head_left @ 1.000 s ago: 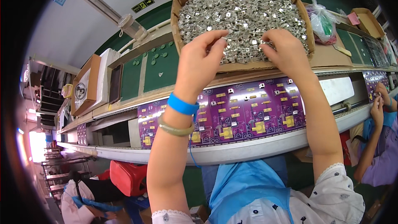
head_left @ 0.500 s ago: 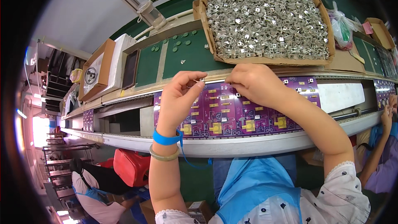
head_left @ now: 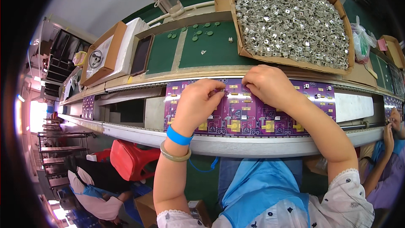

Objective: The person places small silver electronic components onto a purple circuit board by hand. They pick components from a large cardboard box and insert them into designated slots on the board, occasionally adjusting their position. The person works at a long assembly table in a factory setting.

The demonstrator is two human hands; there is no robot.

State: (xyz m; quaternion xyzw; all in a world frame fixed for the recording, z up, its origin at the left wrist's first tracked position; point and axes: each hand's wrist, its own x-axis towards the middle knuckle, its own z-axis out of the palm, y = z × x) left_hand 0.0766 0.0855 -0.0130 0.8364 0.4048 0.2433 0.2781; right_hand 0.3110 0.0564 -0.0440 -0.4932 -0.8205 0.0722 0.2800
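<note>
The left hand [head_left: 196, 103] is reaching over the purple circuit board [head_left: 249, 112], its thumb and index fingers [head_left: 216, 85] leaving a narrow gap at the tips. Whether these fingers are gripping a part cannot be told. The right hand [head_left: 270, 85] is bending over the far edge of the same board, just to the right of the left fingers. Its fingertips [head_left: 246, 81] are standing close together and pointing left; whether they are holding a part cannot be told.

The circuit board is lying below both sets of fingers and extending past them on either side. To the right of the right fingers, a square metal component [head_left: 317, 96] is sitting on the board. The metal rail [head_left: 253, 147] is running along the near side, closer to the body than the fingers.

Beyond the right fingers, a cardboard box [head_left: 295, 64] is holding a heap of small metal parts [head_left: 291, 25]. Beyond the left fingers, green discs [head_left: 210, 33] and a loose metal piece [head_left: 203, 52] are lying on the green tabletop [head_left: 162, 57].
</note>
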